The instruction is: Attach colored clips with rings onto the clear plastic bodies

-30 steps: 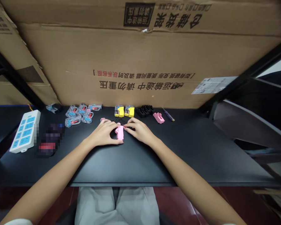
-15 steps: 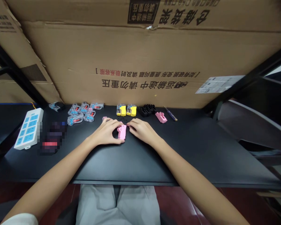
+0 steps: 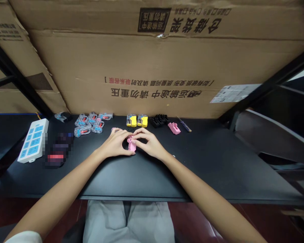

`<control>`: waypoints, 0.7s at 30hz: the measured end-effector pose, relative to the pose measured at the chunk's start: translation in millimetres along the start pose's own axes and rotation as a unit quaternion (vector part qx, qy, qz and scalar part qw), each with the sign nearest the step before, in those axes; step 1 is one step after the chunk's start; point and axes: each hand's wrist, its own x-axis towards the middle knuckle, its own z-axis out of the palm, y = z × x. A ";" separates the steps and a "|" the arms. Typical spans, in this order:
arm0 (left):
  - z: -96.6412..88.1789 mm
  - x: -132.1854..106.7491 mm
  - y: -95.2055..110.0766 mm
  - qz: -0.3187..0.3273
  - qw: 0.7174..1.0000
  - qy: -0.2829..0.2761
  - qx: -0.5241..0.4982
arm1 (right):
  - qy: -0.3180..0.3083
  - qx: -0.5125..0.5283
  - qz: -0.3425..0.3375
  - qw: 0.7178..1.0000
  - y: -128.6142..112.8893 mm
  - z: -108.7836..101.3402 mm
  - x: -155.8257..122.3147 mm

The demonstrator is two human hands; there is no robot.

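Note:
My left hand (image 3: 114, 144) grips a small pink plastic toy-gun shell (image 3: 132, 146) between thumb and fingers, just above the dark table. Thumb and forefinger of my right hand (image 3: 152, 145) are pinched together at the shell's upper side; whatever lies between these fingertips is too small to make out. Behind the hands is a scatter of small black parts (image 3: 131, 129), partly covered by my fingers. Another pink piece (image 3: 114, 129) peeks out behind my left hand, mostly hidden. To the right of the black pieces lies a further pink shell (image 3: 174, 128).
Clear toy guns with blue and red insides (image 3: 82, 130) lie at the back left, near a white power strip (image 3: 31, 141). Two yellow-and-clear toys (image 3: 133, 120), black plastic pieces (image 3: 159, 120) and a screwdriver (image 3: 184, 125) line the back. Cardboard (image 3: 142, 60) stands behind.
My right hand has moved left from the small black parts onto the pink shell, its fingertips now at the shell's upper side. My left hand keeps its grip.

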 end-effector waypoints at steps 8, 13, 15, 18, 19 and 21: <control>7.1 0.8 1.1 0.000 1.000 0.018 -0.010 | 0.014 0.006 0.022 1.000 2.0 2.6 -0.1; 9.9 0.9 3.6 -0.011 0.999 0.027 -0.022 | 0.006 0.013 0.041 0.999 2.3 7.0 -0.3; 10.3 1.0 4.1 -0.013 0.999 0.025 -0.025 | -0.006 0.016 0.046 0.999 1.8 7.6 0.0; 10.8 1.3 4.7 -0.015 0.999 0.022 -0.021 | -0.009 0.027 0.065 0.997 -0.3 7.6 0.6; 11.1 1.4 4.9 -0.014 0.999 0.022 -0.019 | -0.009 0.032 0.071 0.997 -1.3 7.6 0.7; 11.8 1.5 5.3 -0.008 1.000 0.024 -0.016 | -0.010 0.041 0.078 0.996 -3.5 8.0 0.7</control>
